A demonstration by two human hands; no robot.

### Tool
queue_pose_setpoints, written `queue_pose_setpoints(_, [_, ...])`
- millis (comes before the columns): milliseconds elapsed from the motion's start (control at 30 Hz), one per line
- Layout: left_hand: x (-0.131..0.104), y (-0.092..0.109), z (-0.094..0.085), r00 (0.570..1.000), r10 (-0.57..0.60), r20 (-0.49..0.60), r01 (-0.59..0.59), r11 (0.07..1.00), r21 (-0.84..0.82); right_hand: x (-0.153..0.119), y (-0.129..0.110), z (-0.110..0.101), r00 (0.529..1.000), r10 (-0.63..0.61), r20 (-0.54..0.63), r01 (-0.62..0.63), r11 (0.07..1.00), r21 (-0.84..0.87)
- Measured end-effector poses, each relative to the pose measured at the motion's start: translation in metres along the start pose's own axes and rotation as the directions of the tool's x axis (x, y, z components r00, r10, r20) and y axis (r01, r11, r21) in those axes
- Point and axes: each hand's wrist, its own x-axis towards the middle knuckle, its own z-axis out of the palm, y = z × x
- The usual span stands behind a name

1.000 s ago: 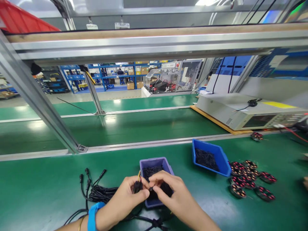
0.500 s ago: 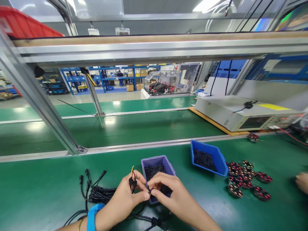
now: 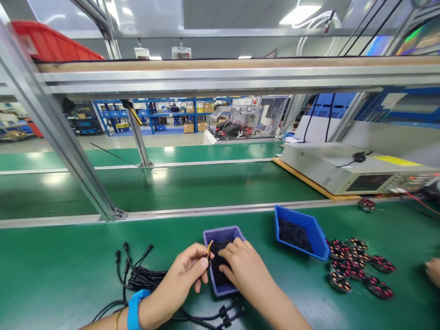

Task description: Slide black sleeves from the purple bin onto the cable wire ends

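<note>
My left hand pinches the end of a black cable, and thin yellow and dark wires stick up from between thumb and fingers. My right hand reaches over the purple bin, its fingers bent down at the small black pieces inside; whether a piece is between the fingertips cannot be made out. Left of my left hand lies a bundle of black cables with connector ends. More cable ends with black fittings rest below the purple bin.
A blue bin of black pieces stands to the right. Beyond it lie several round copper coil parts. A grey instrument sits at the back right, and a metal post rises at the left. Another person's hand shows at the right edge.
My right hand has moved away from my left fingertips to the inside of the purple bin. My left hand has turned, and its wires now tilt right. The view has shifted slightly.
</note>
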Motion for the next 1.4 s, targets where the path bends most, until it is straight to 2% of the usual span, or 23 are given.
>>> queue_pose_setpoints(67, [0.002, 0.000, 0.001, 1.000, -0.004, -0.004, 0.003, 1.000, -0.026, 0.004, -0.005, 0.013, 1.000, -0.022, 0.010, 0.023, 0.998, -0.056])
queue_pose_setpoints(167, [0.005, -0.003, 0.001, 0.998, -0.059, -0.033, 0.058, 0.997, -0.045, 0.005, -0.006, 0.020, 0.999, -0.031, -0.004, 0.031, 0.998, -0.058])
queue_pose_setpoints(333, [0.011, -0.008, 0.007, 0.974, -0.135, -0.185, 0.138, 0.990, 0.004, -0.001, -0.001, 0.019, 0.998, -0.011, -0.054, 0.009, 0.999, -0.042])
queue_pose_setpoints(500, [0.018, -0.003, 0.013, 0.970, -0.193, -0.145, 0.199, 0.980, 0.031, -0.006, -0.006, 0.020, 0.995, -0.021, -0.095, 0.021, 1.000, -0.001])
queue_pose_setpoints(567, [0.020, -0.001, 0.013, 0.975, -0.167, -0.146, 0.175, 0.984, 0.039, -0.008, -0.010, 0.019, 0.986, -0.048, -0.157, 0.057, 0.997, 0.055])
queue_pose_setpoints(633, [0.021, 0.000, 0.012, 0.983, -0.091, -0.161, 0.102, 0.993, 0.062, -0.010, -0.013, 0.016, 0.969, -0.058, -0.241, 0.103, 0.978, 0.179])
queue_pose_setpoints(733, [0.018, -0.003, 0.009, 0.986, 0.025, -0.164, -0.008, 0.995, 0.104, -0.013, -0.014, 0.008, 0.946, -0.004, -0.326, 0.139, 0.910, 0.391])
queue_pose_setpoints(800, [0.017, -0.005, 0.007, 0.987, 0.045, -0.156, -0.025, 0.991, 0.130, -0.014, -0.013, 0.002, 0.923, 0.042, -0.383, 0.144, 0.884, 0.444])
queue_pose_setpoints(867, [0.016, -0.008, 0.005, 0.989, 0.049, -0.139, -0.028, 0.989, 0.148, -0.014, -0.011, -0.003, 0.895, 0.055, -0.444, 0.155, 0.893, 0.423])
queue_pose_setpoints(967, [0.017, -0.011, 0.004, 0.992, 0.056, -0.116, -0.036, 0.986, 0.160, -0.015, -0.010, -0.007, 0.874, 0.004, -0.486, 0.190, 0.917, 0.350])
queue_pose_setpoints(1200, [0.016, -0.012, 0.002, 0.992, 0.069, -0.103, -0.051, 0.985, 0.167, -0.020, -0.013, -0.011, 0.868, -0.076, -0.492, 0.229, 0.938, 0.260])
queue_pose_setpoints(1400, [0.015, -0.013, 0.003, 0.992, 0.065, -0.113, -0.049, 0.990, 0.133, -0.020, -0.016, -0.003, 0.893, -0.087, -0.441, 0.214, 0.945, 0.246])
